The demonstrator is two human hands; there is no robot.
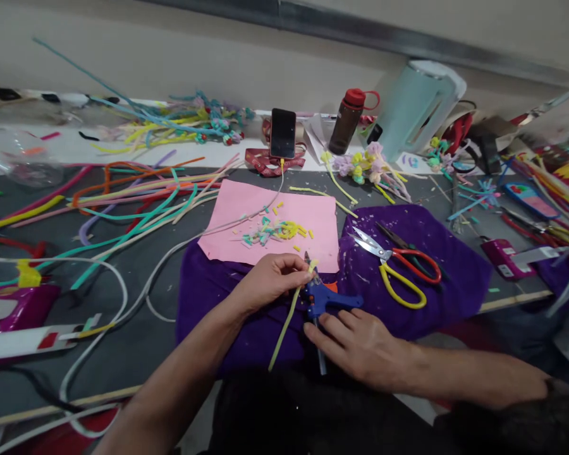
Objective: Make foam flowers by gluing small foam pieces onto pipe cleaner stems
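My left hand (277, 276) is closed, thumb and forefinger pinching a pale yellow pipe cleaner (287, 325) near its upper end. The lower length of it hangs toward my lap. Right beside it is a small blue glue gun (320, 298), nozzle pointing away from me, with a clear glue stick (321, 361) out of its back. My right hand (360, 344) has its fingers curled against the gun's handle and rear. Beyond the nozzle, a pink sheet (313, 208) carries cut yellow, teal and white pipe cleaner bits (268, 232).
Scissors (384, 256) with red and yellow handles lie right on a purple cloth (450, 278). Loose pipe cleaners (137, 196) spread left, crossed by a white cable (146, 287). A phone (283, 133), bottle (347, 123), light-blue jug (415, 107) and pipe cleaner flowers (367, 164) stand behind.
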